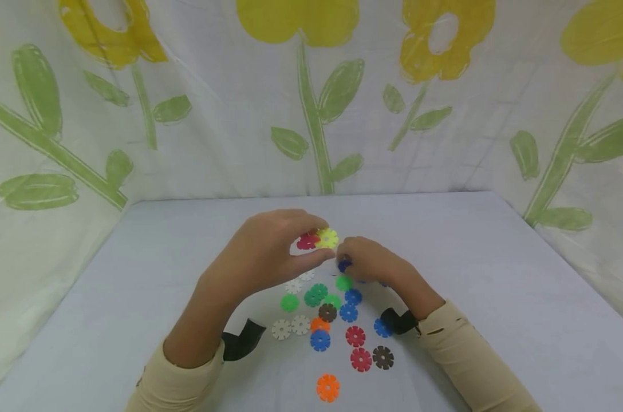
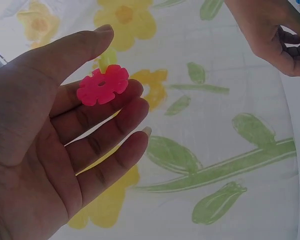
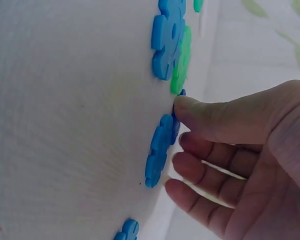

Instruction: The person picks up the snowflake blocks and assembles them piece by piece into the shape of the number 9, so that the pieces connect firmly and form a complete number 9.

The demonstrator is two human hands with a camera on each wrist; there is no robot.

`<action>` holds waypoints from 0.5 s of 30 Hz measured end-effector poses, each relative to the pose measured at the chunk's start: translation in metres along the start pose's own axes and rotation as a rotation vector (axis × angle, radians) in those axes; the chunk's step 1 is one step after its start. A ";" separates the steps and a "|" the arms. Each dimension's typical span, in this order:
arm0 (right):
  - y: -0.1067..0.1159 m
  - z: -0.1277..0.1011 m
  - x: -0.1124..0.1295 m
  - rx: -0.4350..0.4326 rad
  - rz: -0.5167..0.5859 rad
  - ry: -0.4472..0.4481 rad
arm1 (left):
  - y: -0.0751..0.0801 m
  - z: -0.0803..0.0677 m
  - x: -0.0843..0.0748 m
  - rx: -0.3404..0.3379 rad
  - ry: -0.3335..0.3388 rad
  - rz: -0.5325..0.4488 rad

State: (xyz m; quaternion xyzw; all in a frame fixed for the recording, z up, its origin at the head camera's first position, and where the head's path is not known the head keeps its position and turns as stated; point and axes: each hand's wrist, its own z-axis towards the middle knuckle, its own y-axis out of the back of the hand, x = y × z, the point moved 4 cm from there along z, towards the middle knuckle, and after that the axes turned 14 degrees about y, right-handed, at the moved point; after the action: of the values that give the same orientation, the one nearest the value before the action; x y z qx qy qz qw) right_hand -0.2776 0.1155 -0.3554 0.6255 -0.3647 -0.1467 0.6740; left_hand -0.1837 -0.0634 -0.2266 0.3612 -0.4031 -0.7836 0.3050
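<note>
Left hand [image 1: 262, 252]: grip pinching joined red and yellow plastic snowflake discs [image 1: 318, 239], pair lying side to side | right hand [image 1: 370, 263]: grip pinching dark blue plastic disc [image 1: 344, 265] at mid-worktop [image 1: 136, 274]

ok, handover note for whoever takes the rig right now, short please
Left hand: raised above the table, fingers holding a red disc joined to a yellow disc.
Right hand: low at the table, thumb and fingers pinching a dark blue disc at the pile's edge.
Loose discs: scattered flat between the wrists, mixed colours; an orange disc lies nearest the person.
Done: two discs joined.
Left: judging by the hands, the blue one probably goes on next; the rest of the pile is untouched.
</note>
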 end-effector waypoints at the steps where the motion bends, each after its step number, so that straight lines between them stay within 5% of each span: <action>1: 0.000 0.000 -0.001 0.005 0.003 -0.011 | 0.000 0.000 0.000 0.001 -0.001 0.000; 9: 0.006 -0.006 -0.005 0.010 -0.017 -0.104 | -0.001 -0.001 -0.001 0.029 0.017 0.003; 15: 0.011 -0.007 0.002 -0.015 0.018 -0.082 | -0.001 -0.001 0.001 0.054 0.033 0.008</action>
State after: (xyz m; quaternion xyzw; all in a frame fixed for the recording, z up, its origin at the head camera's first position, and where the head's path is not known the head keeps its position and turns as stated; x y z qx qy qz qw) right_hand -0.2741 0.1216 -0.3439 0.6105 -0.3965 -0.1689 0.6644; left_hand -0.1834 -0.0640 -0.2287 0.3806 -0.4204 -0.7651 0.3050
